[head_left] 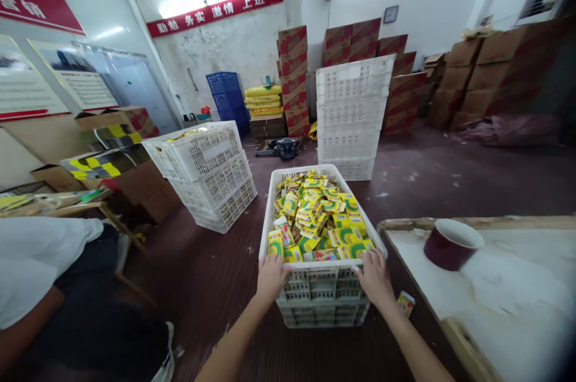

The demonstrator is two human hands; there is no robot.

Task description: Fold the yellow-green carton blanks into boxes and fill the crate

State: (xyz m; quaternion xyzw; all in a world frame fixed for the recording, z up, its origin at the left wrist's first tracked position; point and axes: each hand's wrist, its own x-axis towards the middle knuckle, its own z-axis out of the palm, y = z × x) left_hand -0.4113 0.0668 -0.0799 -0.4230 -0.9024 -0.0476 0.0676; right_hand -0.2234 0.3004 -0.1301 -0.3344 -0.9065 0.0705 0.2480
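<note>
The left hand [272, 276] and right hand [373, 277], two, curl over the near corners of the upper white crate [321, 282], gripping its rim, probably to balance the load. It sits on one lower crate [324, 315], its walls containing yellow packets [315, 214], too many to count. Beyond stand a three-crate stack [216, 151] and a four-crate stack [348, 112], apparently piled to save floor.
</note>
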